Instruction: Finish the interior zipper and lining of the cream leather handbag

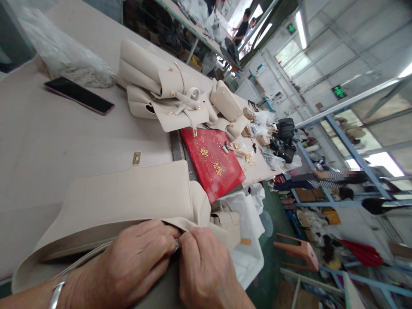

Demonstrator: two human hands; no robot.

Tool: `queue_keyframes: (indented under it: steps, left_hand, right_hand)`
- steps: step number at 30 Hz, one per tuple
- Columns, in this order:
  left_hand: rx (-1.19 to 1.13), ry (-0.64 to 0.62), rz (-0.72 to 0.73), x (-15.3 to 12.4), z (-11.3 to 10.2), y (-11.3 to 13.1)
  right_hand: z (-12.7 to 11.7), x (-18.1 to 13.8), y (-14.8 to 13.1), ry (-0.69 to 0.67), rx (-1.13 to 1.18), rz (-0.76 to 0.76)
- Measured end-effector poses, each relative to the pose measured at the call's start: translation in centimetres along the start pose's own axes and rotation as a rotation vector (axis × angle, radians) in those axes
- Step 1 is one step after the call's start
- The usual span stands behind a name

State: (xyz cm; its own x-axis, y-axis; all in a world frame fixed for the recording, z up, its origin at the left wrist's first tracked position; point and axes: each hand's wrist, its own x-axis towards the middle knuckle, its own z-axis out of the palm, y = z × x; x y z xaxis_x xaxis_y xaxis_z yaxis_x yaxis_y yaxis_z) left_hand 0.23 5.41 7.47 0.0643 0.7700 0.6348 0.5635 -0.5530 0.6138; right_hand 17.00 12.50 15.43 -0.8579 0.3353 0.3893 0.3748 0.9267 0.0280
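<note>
Both grips pinched together on the lower edge of the cream handbag [128,201], bottom centre of frame: left hand [135,262] and right hand [206,270] thumbs nearly touching at the seam by the flap. Looks like edge or strap fitting work; what is pinched between the fingertips is hidden. Bag lies flat on the table [38,141], gold clasp [137,158] facing up. Next move needs a steady pinch and small finger travel along the edge. Red tray [212,167] with gold hardware sits mid-frame; finished bags [161,90] and a phone [79,95] upper left.
</note>
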Motion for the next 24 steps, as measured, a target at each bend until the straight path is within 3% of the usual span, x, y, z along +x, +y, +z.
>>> queue_keyframes:
  steps: [11, 18, 24]
  left_hand:
    - [-0.039, 0.006, 0.094, 0.4, -0.9, -0.9]
    - [0.042, 0.087, 0.044, 0.4, -0.2, -0.9]
    - [0.028, 0.096, -0.009, 0.2, 0.3, -0.4]
  right_hand:
    - [-0.8, 0.8, 0.2, -0.059, 0.038, 0.007]
    - [-0.9, 1.2, 0.0, -0.078, -0.012, 0.071]
    - [-1.0, 1.4, 0.3, -0.096, -0.064, 0.014]
